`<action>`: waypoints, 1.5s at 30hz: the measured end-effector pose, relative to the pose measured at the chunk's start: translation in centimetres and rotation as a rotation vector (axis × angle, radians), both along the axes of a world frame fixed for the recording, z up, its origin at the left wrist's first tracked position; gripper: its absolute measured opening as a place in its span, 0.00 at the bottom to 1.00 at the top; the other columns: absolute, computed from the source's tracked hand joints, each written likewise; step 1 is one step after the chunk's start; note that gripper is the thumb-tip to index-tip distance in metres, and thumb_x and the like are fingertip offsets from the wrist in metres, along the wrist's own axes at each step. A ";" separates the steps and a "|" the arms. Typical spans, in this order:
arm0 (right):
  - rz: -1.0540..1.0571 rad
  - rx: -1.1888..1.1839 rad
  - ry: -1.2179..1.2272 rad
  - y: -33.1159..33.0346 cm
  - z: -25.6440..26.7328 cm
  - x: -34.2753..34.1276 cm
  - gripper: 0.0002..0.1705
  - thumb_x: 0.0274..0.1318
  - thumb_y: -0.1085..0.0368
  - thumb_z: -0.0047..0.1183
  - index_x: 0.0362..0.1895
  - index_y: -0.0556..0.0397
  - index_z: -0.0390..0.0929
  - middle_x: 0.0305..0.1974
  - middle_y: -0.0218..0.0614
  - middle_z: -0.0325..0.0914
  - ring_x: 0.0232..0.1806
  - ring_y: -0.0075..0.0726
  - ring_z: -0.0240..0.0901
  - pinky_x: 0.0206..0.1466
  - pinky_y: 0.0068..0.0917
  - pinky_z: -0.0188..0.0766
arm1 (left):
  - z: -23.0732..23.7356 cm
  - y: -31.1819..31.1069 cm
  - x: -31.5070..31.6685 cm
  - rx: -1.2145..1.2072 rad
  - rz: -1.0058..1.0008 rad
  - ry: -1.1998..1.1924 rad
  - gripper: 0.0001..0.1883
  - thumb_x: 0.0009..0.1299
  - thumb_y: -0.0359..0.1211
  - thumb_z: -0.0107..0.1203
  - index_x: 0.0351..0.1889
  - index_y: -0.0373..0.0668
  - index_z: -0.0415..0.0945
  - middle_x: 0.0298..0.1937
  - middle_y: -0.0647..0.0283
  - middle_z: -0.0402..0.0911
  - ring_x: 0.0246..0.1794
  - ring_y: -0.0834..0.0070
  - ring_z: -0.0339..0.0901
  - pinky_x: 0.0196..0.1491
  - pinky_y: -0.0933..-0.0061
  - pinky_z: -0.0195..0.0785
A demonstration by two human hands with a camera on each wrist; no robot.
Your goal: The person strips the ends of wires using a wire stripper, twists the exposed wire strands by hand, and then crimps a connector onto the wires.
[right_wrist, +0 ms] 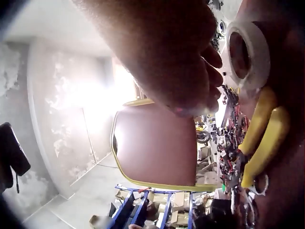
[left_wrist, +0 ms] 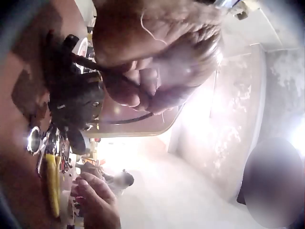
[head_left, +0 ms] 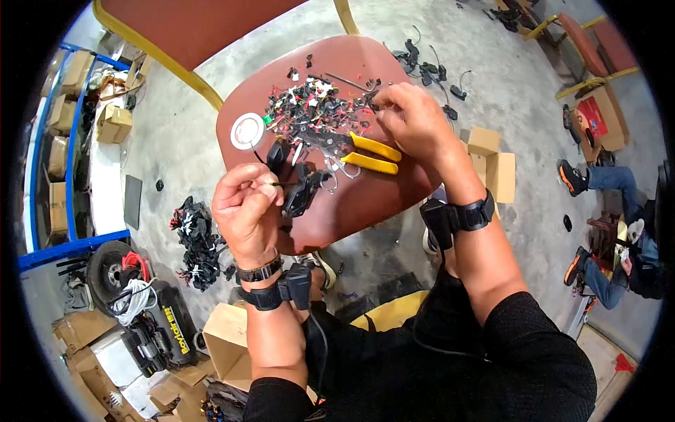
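Observation:
My left hand (head_left: 242, 204) pinches a thin black cable (left_wrist: 133, 117) between thumb and fingers, at the left of a red-brown chair seat (head_left: 365, 211). Right beside it, black plastic housings (head_left: 302, 193) lie on the seat. My right hand (head_left: 415, 116) is over the far right of the seat with its fingers bent, fingertips beside a heap of small cut wires and connectors (head_left: 316, 105). I cannot tell whether it holds a small piece. Between the hands lie yellow-handled pliers (head_left: 373, 153) and scissors (head_left: 330, 179).
A white tape roll (head_left: 247, 131) sits at the seat's left edge. Black cabled parts (head_left: 429, 70) are scattered on the floor beyond, and a dark pile (head_left: 197, 243) lies at the left. An open carton (head_left: 499, 172) stands right; another person's legs (head_left: 612, 186) show far right.

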State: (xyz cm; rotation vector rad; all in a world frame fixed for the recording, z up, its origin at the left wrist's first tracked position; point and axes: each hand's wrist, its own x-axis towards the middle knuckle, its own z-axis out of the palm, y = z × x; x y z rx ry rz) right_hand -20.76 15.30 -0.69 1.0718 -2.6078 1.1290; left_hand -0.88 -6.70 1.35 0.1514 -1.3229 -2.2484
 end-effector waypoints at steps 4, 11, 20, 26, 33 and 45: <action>0.026 -0.032 -0.024 -0.4 -0.4 -0.3 0.09 0.51 0.70 0.54 0.38 0.57 0.80 0.36 0.45 0.79 0.42 0.51 0.76 0.46 0.39 0.73 | 0.2 0.8 -1.4 0.007 0.052 0.038 0.15 0.65 0.16 0.56 0.50 0.33 0.77 0.40 0.54 0.81 0.35 0.70 0.78 0.36 0.69 0.75; -0.007 -0.144 -0.024 -0.6 -0.7 -1.1 0.07 0.50 0.69 0.54 0.35 0.52 0.81 0.34 0.45 0.79 0.40 0.57 0.75 0.47 0.46 0.72 | -1.1 0.2 -1.1 -0.234 0.177 -0.313 0.14 0.65 0.17 0.58 0.49 0.31 0.79 0.36 0.62 0.82 0.29 0.78 0.78 0.35 0.76 0.74; 0.045 -0.054 -0.012 -1.5 -0.6 -1.0 0.08 0.53 0.70 0.57 0.38 0.57 0.81 0.35 0.44 0.78 0.40 0.50 0.77 0.44 0.38 0.74 | -1.2 -0.9 0.0 -0.427 0.207 -0.421 0.17 0.64 0.18 0.63 0.52 0.33 0.81 0.39 0.67 0.82 0.35 0.85 0.75 0.40 0.82 0.71; 0.070 -0.100 0.028 -2.9 -1.0 -0.4 0.07 0.51 0.69 0.59 0.37 0.54 0.81 0.36 0.45 0.80 0.42 0.56 0.76 0.49 0.46 0.72 | -1.6 -0.9 0.1 -0.384 0.178 -0.401 0.22 0.63 0.19 0.64 0.57 0.34 0.78 0.42 0.66 0.82 0.37 0.86 0.75 0.40 0.84 0.69; 0.152 -0.123 -0.045 -4.0 -0.3 0.5 0.10 0.55 0.70 0.61 0.42 0.56 0.81 0.35 0.41 0.78 0.36 0.44 0.76 0.40 0.35 0.73 | -1.1 -1.6 0.3 -0.444 0.200 -0.435 0.22 0.63 0.18 0.64 0.56 0.32 0.77 0.41 0.66 0.81 0.37 0.85 0.75 0.44 0.82 0.71; 0.313 -0.044 -0.046 -4.1 0.0 2.6 0.18 0.42 0.68 0.68 0.42 0.52 0.80 0.38 0.42 0.79 0.42 0.51 0.76 0.47 0.42 0.72 | -1.7 -1.7 0.7 -0.458 0.149 -0.491 0.24 0.64 0.16 0.59 0.59 0.32 0.75 0.42 0.65 0.81 0.41 0.81 0.77 0.48 0.78 0.72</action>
